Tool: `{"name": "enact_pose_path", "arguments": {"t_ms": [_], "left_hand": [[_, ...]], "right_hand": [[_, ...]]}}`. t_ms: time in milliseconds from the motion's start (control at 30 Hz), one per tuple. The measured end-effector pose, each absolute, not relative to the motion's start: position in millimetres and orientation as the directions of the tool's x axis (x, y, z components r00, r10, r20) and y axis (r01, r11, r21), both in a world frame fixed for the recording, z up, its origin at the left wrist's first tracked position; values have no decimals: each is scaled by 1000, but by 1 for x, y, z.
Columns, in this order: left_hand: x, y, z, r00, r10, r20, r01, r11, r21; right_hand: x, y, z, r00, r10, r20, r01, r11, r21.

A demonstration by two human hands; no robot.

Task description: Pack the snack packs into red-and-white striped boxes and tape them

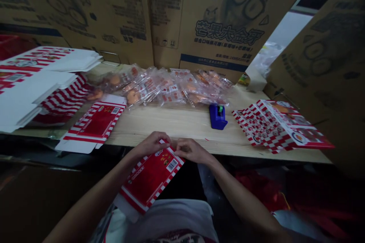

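A red carton with red-and-white striped edges (pixel 149 180) is held over my lap at the near edge of the wooden table (pixel 182 125). My left hand (pixel 152 143) grips its top end with curled fingers. My right hand (pixel 191 150) pinches the same top end from the right. Both hands meet at the carton's upper flap. A barcode shows on the carton's right side.
A flat carton (pixel 92 126) lies left of my hands, with stacks of flat cartons (pixel 37 83) beyond. Several clear snack packets (pixel 168 85) line the table's back. A blue tape dispenser (pixel 217 116) and finished cartons (pixel 281 125) sit right. Large cardboard boxes (pixel 222 19) wall the back.
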State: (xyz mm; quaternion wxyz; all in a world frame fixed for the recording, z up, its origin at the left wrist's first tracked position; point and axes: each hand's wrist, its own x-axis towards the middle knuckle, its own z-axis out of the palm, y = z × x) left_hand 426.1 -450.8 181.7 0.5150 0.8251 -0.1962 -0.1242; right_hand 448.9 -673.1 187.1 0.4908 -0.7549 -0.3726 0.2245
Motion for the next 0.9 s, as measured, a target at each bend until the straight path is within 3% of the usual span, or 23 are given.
{"name": "enact_pose_path", "arguments": {"t_ms": [67, 167, 300, 400, 500, 600, 700, 767, 800, 900], "left_hand": [[423, -452, 178, 886, -464, -11, -186, -376, 908], [417, -450, 177, 887, -462, -10, -164, -334, 928], [411, -447, 185, 886, -464, 25, -194, -321, 927], [406, -445, 195, 865, -500, 45, -223, -303, 927], [399, -446, 206, 827, -561, 43, -204, -227, 952], [393, -445, 219, 775, -630, 59, -179, -130, 975], [390, -436, 228, 760, -643, 91, -167, -58, 984], [391, -424, 227, 848, -520, 99, -143, -44, 989], [393, -416, 224, 921, -382, 80, -99, -30, 995], [400, -395, 205, 967, 227, -112, 80, 146, 986]], "right_hand": [[445, -666, 186, 649, 760, 28, 449, -353, -821], [437, -663, 179, 708, 707, -4, 468, -473, -746], [430, -661, 172, 762, 643, -79, 319, -478, -818], [429, -660, 169, 757, 637, -144, 131, -364, -922], [427, -658, 166, 582, 765, -276, -193, -200, -961], [418, -650, 158, 324, 894, -310, -528, -100, -843], [414, -639, 152, 253, 927, -276, -704, -20, -710], [425, -633, 155, 352, 889, -292, -674, 24, -738], [436, -633, 159, 451, 843, -293, -601, 44, -798], [488, -644, 182, 831, 544, -113, -144, 15, -989]]}}
